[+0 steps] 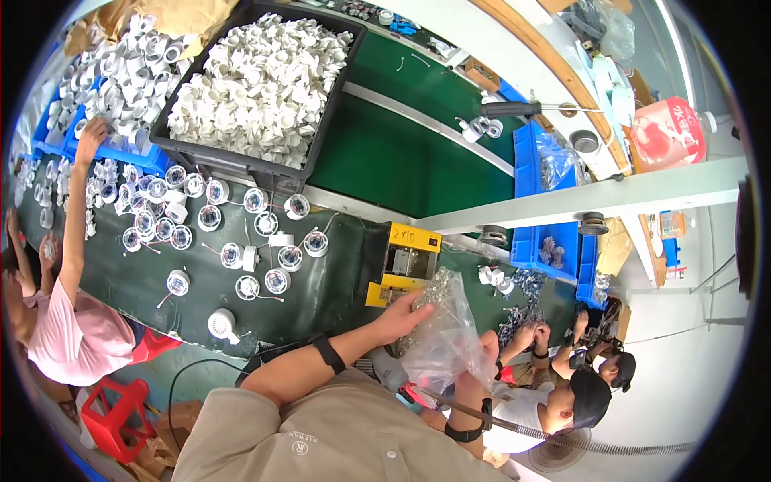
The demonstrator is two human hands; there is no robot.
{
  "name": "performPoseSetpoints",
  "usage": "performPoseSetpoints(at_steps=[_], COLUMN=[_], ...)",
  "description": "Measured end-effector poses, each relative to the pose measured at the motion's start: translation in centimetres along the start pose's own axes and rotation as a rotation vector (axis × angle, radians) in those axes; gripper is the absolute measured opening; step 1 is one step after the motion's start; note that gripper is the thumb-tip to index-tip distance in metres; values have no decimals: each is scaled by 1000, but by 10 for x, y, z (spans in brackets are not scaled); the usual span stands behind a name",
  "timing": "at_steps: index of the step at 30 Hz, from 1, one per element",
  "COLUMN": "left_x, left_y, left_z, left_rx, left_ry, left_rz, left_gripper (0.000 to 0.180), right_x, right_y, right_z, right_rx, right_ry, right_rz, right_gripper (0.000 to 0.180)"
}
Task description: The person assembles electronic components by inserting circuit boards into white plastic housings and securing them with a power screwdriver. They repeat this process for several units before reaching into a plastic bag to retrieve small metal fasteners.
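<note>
A clear plastic bag (pixel 450 345) with many small metal pieces, possibly screws, is held up between my hands in front of my chest. My left hand (pixel 404 316) grips the bag's filled side, fingers wrapped against it. On the other side, my right hand (pixel 482 365) has hold of the bag's loose plastic; part of it is hidden by the film. Just beyond the bag stands a yellow and black box-shaped machine (pixel 411 255) with an opening in its front. A grey handheld tool (pixel 389 369) is close below the bag.
Round white parts with clear covers and wires (pixel 277 281) lie on the green table (pixel 337 281). A black crate (pixel 249 165) of white parts stands behind. Co-workers sit at left (pixel 76 329) and right (pixel 590 398). A coiled spring (pixel 578 440) crosses at lower right.
</note>
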State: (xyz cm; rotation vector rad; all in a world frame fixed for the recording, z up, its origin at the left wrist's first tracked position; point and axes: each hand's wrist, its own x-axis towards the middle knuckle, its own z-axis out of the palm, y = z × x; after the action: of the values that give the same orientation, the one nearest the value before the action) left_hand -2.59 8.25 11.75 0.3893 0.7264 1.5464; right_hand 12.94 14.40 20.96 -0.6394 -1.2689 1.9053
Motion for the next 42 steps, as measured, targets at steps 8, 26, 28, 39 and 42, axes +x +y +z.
performPoseSetpoints(at_steps=[8,26,28,39,42], left_x=[-9,-16,-17,-4,-3], left_y=[9,50,48,57,62], left_z=[19,34,33,11,3], left_rx=[179,132,118,130,331], left_ry=[97,-1,-4,48,67], left_rz=[215,163,158,78,-18], left_gripper=[49,48,48,23,22], right_x=[-10,-18,-19,-17,-16], right_y=[-15,-2,-3,2,2], right_z=[9,0,1,9,10], right_rx=[-32,143,188,-37,-9], right_ry=[-96,-99,-182,-144,-183], right_rz=[-96,-283,-270,-246,-233], right_gripper=[31,21,22,33,37])
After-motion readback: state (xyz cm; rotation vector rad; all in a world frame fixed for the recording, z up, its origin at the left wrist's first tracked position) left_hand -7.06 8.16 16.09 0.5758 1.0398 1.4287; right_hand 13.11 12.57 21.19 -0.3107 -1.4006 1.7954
